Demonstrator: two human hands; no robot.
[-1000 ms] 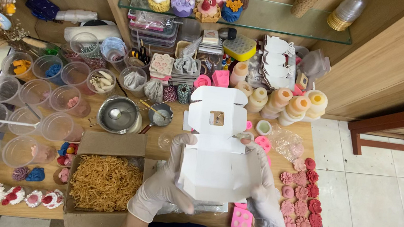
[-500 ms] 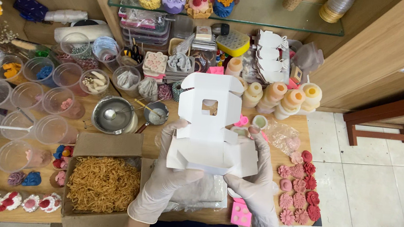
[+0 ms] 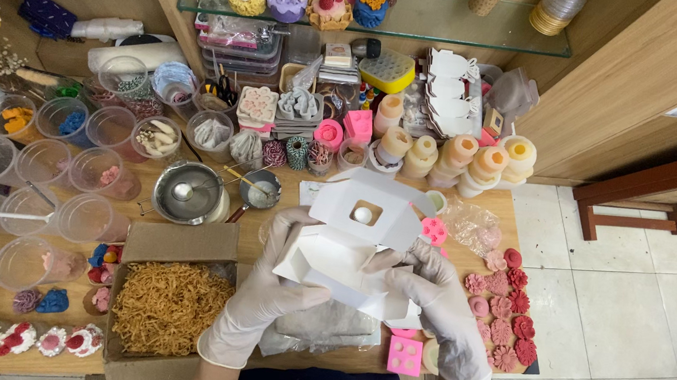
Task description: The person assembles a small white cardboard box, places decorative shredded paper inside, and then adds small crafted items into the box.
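since the earlier frames the white box (image 3: 353,246) has tipped from an upright, open-faced hold to a slanted one, lid flap swung up and away, so the folding looks further along: walls are standing, though the body is not yet squared.

left hand (image 3: 274,280) in a pale glove: grip clamped on the box's left wall, fingers curled over the edge. right hand (image 3: 436,297), also gloved: grip pinched on the lower right corner, thumb pressing a flap. box is held above the worktop (image 3: 254,236), just in front of the body, not resting on anything.

materials: box is thin matte white card with crisp creases; the lid has a square cut-out window with a small round pale thing showing through it. gloves are smooth, slightly wrinkled at the wrists.

left of the hands, a brown cardboard carton (image 3: 172,298) holds tangled tan shredded filler, dry and stringy. beneath the hands lies a crinkled clear plastic bag (image 3: 324,331). right of them, rows of red flower shapes (image 3: 506,312) and a pink mould (image 3: 405,354) with round cavities. farther out, clear plastic cups (image 3: 42,213), a steel pot (image 3: 187,193), and cream cylinders with orange tops (image 3: 459,161).
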